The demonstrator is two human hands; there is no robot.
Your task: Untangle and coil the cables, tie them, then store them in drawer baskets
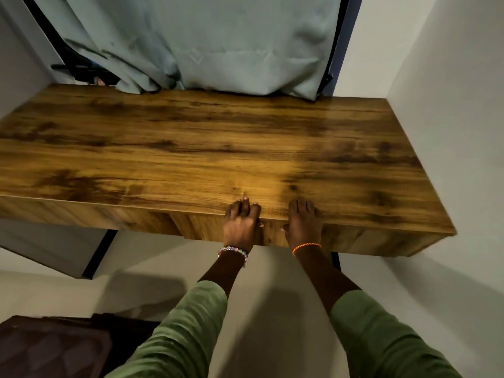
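Note:
A wooden desk (191, 148) with a dark-grained top fills the middle of the head view. Both my hands rest on its front edge, over a drawer front (201, 227). My left hand (241, 223) lies with fingers on the top and the thumb against the drawer front. My right hand (302, 222) lies flat beside it, fingers on the top, thumb down on the drawer front. Neither hand holds anything. No cables or baskets show; the drawer is closed and its inside is hidden.
A pale blue-green curtain (218, 42) hangs behind the desk and bunches on its back edge. White walls close in on the left and right. Black desk legs (99, 252) show underneath. A dark object (49, 347) sits on the floor at lower left.

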